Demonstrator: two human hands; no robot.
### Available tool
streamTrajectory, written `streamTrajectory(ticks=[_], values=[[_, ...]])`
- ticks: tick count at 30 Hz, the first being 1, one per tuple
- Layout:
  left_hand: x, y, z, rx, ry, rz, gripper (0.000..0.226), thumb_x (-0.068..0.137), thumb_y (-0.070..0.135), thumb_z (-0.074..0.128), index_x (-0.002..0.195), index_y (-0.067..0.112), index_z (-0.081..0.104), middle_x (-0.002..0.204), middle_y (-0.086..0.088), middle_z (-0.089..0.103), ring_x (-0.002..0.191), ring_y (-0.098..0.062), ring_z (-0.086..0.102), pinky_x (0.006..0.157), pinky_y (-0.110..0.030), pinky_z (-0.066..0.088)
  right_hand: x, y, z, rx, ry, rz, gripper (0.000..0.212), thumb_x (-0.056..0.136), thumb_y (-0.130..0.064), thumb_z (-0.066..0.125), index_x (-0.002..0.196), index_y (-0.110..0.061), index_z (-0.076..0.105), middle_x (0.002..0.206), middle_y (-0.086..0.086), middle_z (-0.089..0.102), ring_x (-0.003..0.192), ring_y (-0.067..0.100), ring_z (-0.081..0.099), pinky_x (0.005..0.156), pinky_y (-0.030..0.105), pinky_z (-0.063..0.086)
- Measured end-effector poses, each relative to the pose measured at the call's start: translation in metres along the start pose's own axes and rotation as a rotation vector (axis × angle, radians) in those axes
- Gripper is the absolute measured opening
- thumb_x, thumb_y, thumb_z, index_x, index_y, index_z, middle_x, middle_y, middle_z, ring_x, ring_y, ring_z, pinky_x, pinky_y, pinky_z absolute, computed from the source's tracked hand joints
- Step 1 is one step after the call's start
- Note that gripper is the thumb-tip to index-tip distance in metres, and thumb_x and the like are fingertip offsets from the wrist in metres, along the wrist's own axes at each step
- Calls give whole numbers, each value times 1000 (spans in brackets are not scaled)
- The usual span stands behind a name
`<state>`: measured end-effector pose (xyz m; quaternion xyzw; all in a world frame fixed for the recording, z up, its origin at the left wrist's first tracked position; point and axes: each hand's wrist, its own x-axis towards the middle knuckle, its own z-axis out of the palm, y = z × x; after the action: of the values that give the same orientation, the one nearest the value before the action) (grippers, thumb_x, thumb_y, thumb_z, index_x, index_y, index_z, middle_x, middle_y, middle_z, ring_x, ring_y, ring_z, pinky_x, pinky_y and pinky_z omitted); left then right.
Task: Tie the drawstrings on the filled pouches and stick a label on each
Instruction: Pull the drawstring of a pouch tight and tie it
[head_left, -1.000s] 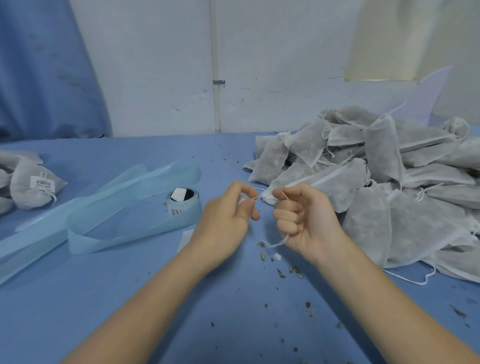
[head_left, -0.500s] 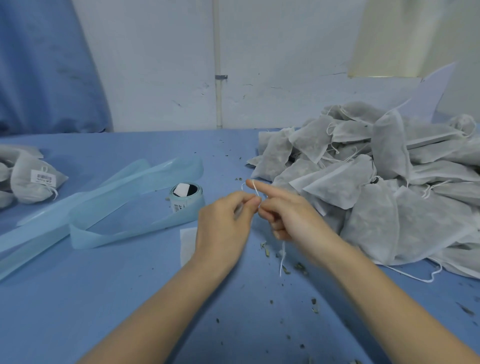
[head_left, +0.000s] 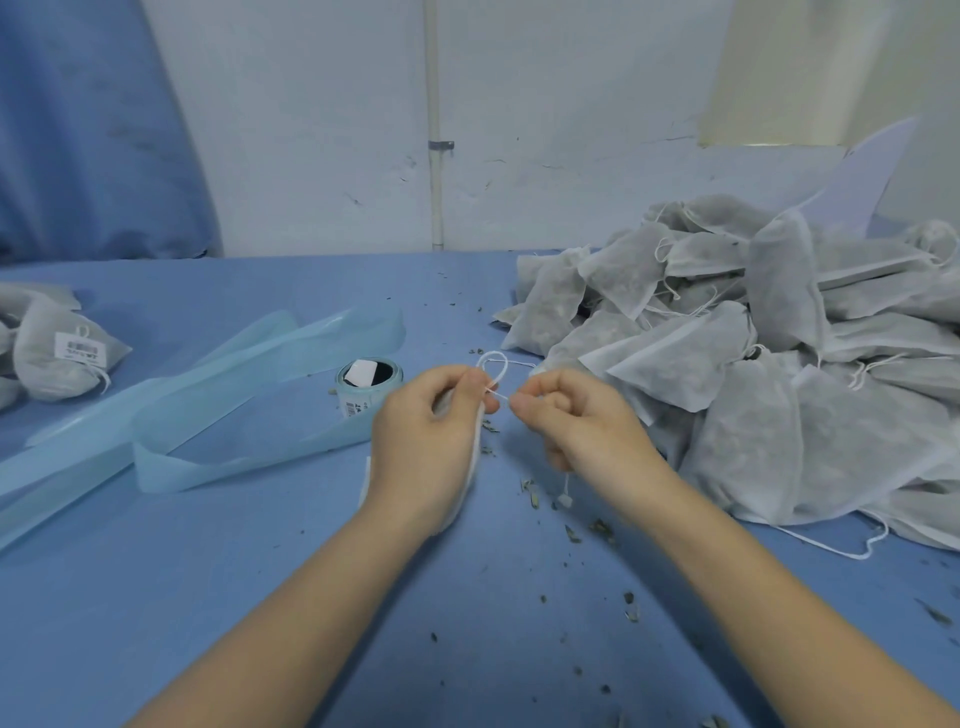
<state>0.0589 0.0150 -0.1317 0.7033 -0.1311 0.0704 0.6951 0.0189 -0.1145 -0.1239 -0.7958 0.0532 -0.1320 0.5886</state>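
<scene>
Drawstring (head_left: 496, 365) is what I am working just now: my left hand (head_left: 426, 436) is pinching it between thumb and forefinger, my right hand (head_left: 576, 421) is pinching the other side with fingers curled, and a small loop is standing up between them. Under my left palm I am holding the pouch (head_left: 470, 467), only a white edge of it showing, above the blue table (head_left: 260, 597) where dried crumbs are lying. Just beyond my left hand the label roll (head_left: 368, 382) is sitting, its pale blue backing strip (head_left: 249, 379) trailing leftward. Farther off, unlabelled pouches (head_left: 753, 364) are heaping up on the right, and a labelled pouch (head_left: 67, 358) is lying far left.
</scene>
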Motion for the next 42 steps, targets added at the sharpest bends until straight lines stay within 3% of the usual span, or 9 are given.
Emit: streamTrajectory(ticks=[6, 10, 14, 21, 24, 29, 33, 36, 42], values=[[-4, 7, -5, -44, -184, 17, 33, 92, 17, 56, 63, 29, 68, 58, 13, 58, 47, -1, 48, 48, -14, 36, 5, -2, -10, 63, -28, -5, 15, 84, -23, 70, 86, -9, 76, 48, -15, 46, 41, 2, 34, 44, 12, 28], [-7, 9, -5, 438, -160, 323, 18, 90, 22, 59, 75, 24, 68, 68, 9, 61, 62, -5, 52, 60, -20, 39, 5, -5, -16, 152, -53, 80, 20, 78, -25, 74, 83, -6, 77, 54, -7, 33, 46, 6, 25, 42, 15, 23], [-10, 4, -4, 751, -64, 476, 15, 91, 20, 58, 82, 15, 68, 72, 1, 60, 70, -22, 55, 63, -30, 37, 4, -8, -16, 425, -101, 203, 24, 71, -29, 77, 74, -5, 74, 57, -4, 42, 48, 8, 23, 41, 16, 20], [-8, 0, -3, 614, -54, 381, 16, 93, 23, 56, 82, 21, 67, 75, 4, 61, 73, -19, 56, 68, -31, 42, 2, -2, -16, 146, -44, 119, 19, 83, -24, 72, 99, -15, 73, 44, -19, 43, 38, 2, 33, 40, 9, 28], [-5, 3, -7, 384, -102, 247, 23, 91, 23, 57, 72, 36, 60, 68, 15, 62, 67, 2, 54, 61, -10, 38, 2, -2, -19, 41, -84, 107, 13, 87, -22, 68, 93, -13, 75, 43, -18, 41, 38, 2, 35, 40, 9, 28], [-4, 5, -11, 298, -295, 208, 20, 91, 20, 59, 75, 31, 66, 66, 16, 62, 62, 5, 53, 61, -6, 36, 1, -5, -17, -132, -26, 52, 21, 82, -36, 73, 63, -28, 72, 48, -8, 35, 43, 9, 26, 43, 18, 24], [-3, 2, -7, 560, -220, 312, 16, 90, 25, 59, 78, 27, 69, 71, 6, 60, 62, -5, 49, 63, -23, 42, 1, -3, -14, 74, -42, 134, 28, 84, -25, 71, 74, 2, 69, 56, 0, 30, 45, 10, 23, 45, 21, 22], [-5, 1, -6, 655, -108, 323, 16, 91, 27, 57, 82, 24, 71, 70, 4, 59, 68, -17, 50, 65, -35, 44, 3, -3, -10, 333, -49, 224, 20, 86, -18, 69, 74, -2, 68, 59, -2, 39, 44, 7, 25, 39, 16, 24], [-8, 0, -3, 604, -31, 238, 19, 91, 29, 53, 81, 18, 66, 75, 5, 62, 78, -21, 57, 72, -34, 44, 1, 0, -4, 204, -1, 188, 13, 82, -15, 72, 86, -3, 76, 44, -18, 44, 41, 5, 31, 39, 13, 28]])
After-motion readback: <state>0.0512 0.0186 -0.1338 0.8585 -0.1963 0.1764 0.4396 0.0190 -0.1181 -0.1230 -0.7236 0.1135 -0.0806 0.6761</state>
